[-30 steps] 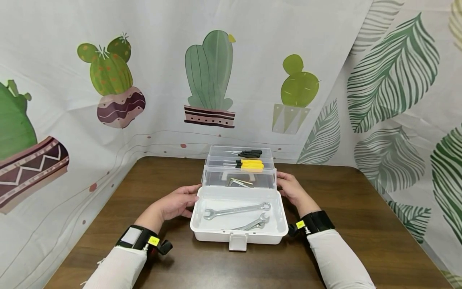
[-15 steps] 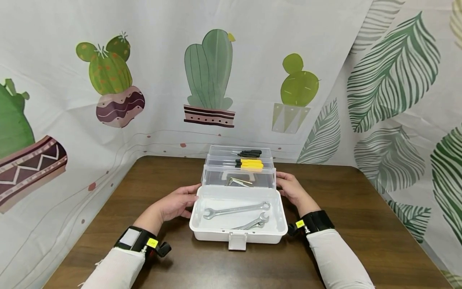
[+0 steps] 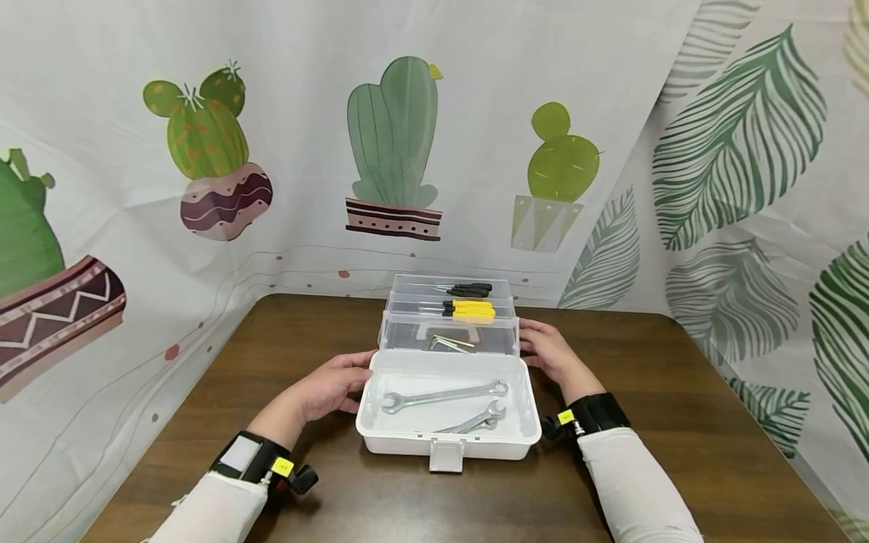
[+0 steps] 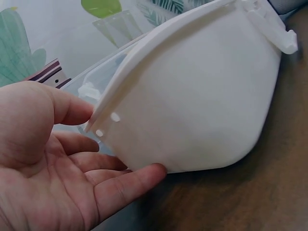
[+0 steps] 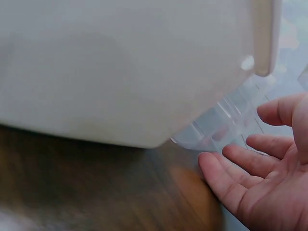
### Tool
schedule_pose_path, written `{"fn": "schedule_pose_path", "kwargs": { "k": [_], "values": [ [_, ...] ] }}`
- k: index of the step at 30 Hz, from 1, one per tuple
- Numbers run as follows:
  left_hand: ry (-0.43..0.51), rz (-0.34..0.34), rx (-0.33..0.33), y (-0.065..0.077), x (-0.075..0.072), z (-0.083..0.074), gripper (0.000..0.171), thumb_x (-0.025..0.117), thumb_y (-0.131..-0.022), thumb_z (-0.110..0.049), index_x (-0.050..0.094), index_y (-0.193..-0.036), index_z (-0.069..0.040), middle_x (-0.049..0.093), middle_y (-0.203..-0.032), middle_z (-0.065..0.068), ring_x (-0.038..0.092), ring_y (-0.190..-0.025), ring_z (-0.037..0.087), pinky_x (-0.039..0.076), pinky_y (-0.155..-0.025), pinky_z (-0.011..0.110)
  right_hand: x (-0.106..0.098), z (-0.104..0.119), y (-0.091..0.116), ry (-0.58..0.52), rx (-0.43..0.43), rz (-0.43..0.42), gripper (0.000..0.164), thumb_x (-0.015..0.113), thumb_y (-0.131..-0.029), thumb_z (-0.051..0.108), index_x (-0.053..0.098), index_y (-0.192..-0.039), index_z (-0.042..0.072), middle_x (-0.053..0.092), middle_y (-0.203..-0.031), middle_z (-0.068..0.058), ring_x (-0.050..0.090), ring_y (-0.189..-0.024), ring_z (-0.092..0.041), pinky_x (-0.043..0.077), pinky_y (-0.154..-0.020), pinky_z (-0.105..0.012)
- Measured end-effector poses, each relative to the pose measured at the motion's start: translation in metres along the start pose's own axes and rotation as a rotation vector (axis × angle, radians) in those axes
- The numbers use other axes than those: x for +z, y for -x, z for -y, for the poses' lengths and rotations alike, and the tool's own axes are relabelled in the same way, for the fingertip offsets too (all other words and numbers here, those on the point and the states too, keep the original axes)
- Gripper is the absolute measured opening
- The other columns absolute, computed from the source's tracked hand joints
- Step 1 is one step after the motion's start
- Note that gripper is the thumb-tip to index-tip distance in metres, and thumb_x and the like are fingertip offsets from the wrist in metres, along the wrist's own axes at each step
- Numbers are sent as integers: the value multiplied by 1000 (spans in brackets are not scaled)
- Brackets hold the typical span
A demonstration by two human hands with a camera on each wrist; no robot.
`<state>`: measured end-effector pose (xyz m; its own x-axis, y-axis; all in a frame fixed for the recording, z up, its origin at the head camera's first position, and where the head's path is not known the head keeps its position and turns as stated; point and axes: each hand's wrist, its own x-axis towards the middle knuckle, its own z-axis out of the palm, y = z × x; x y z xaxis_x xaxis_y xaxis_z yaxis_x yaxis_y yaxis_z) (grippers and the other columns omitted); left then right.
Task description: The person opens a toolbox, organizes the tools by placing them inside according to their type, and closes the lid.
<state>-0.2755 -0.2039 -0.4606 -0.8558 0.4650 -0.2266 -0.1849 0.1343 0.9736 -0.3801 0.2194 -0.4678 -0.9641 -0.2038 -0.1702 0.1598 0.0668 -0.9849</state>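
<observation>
A white toolbox point(image 3: 446, 446) stands with its clear stepped trays point(image 3: 449, 332) folded out behind it. In its base lie a long wrench point(image 3: 444, 394) and another wrench point(image 3: 475, 419), with part of a further one under that. The trays bear yellow-and-black screwdrivers point(image 3: 470, 309), black-handled screwdrivers point(image 3: 468, 289) and hex keys point(image 3: 451, 343). My left hand point(image 4: 72, 163) touches the box's rear left corner, thumb at the rim and little finger by the lower edge. Fingers spread, my right hand point(image 5: 269, 168) is beside the trays' right side; its wrist view shows it apart from the white base.
A brown wooden table point(image 3: 652, 392) bears the box. Behind it hangs a printed cloth point(image 3: 299, 151) with cacti and leaves. The front latch point(image 3: 446, 455) hangs down toward the near side. Wrist straps with small cameras sit on both forearms.
My right hand has shifted slightly upward beside the trays. The left hand has drawn a little left. Box and tools stay put.
</observation>
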Motion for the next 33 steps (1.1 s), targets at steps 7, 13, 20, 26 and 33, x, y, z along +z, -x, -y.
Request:
{"fn": "schedule_pose_path", "kwargs": {
  "k": [7,13,20,26,33],
  "values": [
    [28,-41,9,7,5,3,63,49,-107,-21,24,-164,-7,45,-157,25,60,-130,20,59,-92,50,-3,9,-15,63,25,7,56,52,-104,18,40,-156,3,71,-117,-2,72,-89,-8,61,-74,-32],
    [30,-73,-11,12,7,4,66,52,-106,-22,24,-164,-9,41,-161,22,57,-135,22,59,-92,50,1,21,-31,140,36,15,55,50,-105,21,41,-156,4,71,-122,-9,72,-87,-10,61,-81,-40],
    [36,-28,1,13,8,6,68,50,-104,-17,22,-165,-14,40,-161,22,58,-131,24,59,-91,52,5,27,-38,156,69,-3,55,51,-105,23,41,-156,5,72,-112,-6,71,-85,-11,61,-84,-46],
    [59,43,26,14,7,5,69,50,-105,-16,18,-166,-13,38,-161,26,60,-127,23,58,-92,53,8,29,-45,224,88,-10,60,51,-105,31,39,-157,3,69,-122,-13,69,-86,-12,62,-81,-43],
    [52,64,21,16,9,5,68,49,-106,-18,17,-165,-9,37,-160,28,57,-131,24,57,-93,50,5,29,-46,207,66,0,55,49,-104,21,41,-154,-2,70,-95,0,67,-79,-10,60,-71,-35]
  ]
}}
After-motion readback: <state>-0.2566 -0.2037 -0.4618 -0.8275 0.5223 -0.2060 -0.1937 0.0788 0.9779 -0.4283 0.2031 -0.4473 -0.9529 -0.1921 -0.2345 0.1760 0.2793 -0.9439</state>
